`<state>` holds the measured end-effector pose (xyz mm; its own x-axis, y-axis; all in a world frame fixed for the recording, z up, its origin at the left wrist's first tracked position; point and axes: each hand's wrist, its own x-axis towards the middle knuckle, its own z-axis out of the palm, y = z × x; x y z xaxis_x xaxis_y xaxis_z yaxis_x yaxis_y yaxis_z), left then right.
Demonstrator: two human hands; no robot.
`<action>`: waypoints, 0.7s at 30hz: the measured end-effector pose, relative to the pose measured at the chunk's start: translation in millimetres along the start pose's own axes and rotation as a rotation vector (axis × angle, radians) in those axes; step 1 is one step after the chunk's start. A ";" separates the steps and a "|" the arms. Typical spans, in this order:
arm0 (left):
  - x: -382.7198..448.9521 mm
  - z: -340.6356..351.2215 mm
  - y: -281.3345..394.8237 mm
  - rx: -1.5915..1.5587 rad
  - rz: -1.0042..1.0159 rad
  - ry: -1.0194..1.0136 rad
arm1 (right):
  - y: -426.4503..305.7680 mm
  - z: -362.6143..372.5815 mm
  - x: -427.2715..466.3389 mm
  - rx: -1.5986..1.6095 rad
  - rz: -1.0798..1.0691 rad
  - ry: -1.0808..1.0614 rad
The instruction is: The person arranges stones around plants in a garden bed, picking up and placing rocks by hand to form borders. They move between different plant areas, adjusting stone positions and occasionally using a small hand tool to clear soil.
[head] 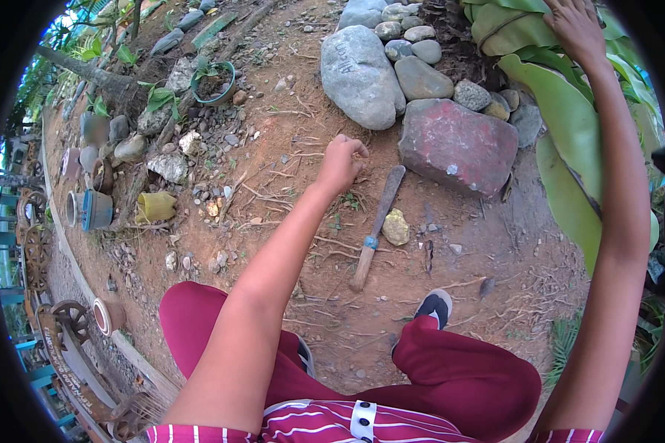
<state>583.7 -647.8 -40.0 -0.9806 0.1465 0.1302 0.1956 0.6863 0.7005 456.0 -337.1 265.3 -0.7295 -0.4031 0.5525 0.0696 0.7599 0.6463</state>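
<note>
My left hand (341,164) hovers over or touches bare soil beside a large grey stone (357,75), with thumb and forefinger apart and nothing visible between them. My right hand (576,30) reaches to the upper right and lies against broad green leaves (554,105). Its fingertips are cut off by the picture's edge, so its grip is hidden. Between my left hand and my feet lies a bolo-type knife (387,202) with a dark blade, a blue band and a wooden handle (362,269). A yellowish stone (395,227) sits right next to the blade.
A reddish block-shaped stone (460,144) and several rounded stones (424,77) edge the leafy plant. Thin roots (277,196) cross the soil. Leftward stand a round pot (213,86), a yellow broken container (155,207), a blue pot (97,210) and wooden benches (72,365).
</note>
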 end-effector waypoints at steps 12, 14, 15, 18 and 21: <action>-46.1 29.6 -36.6 0.008 -0.455 0.120 | -1.9 7.2 4.7 -0.127 -0.005 -0.137; -45.1 32.8 -32.0 0.091 -0.429 0.050 | 1.0 15.4 6.9 -0.355 0.005 -0.236; -49.7 32.8 -37.6 0.040 -0.370 0.107 | -2.6 12.5 7.2 -0.348 0.003 -0.223; -53.5 32.1 -36.0 0.061 -0.331 0.037 | -6.2 3.2 6.9 -0.359 0.013 -0.257; -56.7 24.3 -33.2 0.085 -0.400 0.015 | -9.6 2.4 10.4 -0.371 0.007 -0.262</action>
<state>633.2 -661.6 -87.6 -0.9795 -0.1539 -0.1301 -0.2015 0.7435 0.6376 446.1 -347.4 263.5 -0.8725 -0.2200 0.4363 0.2791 0.5085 0.8145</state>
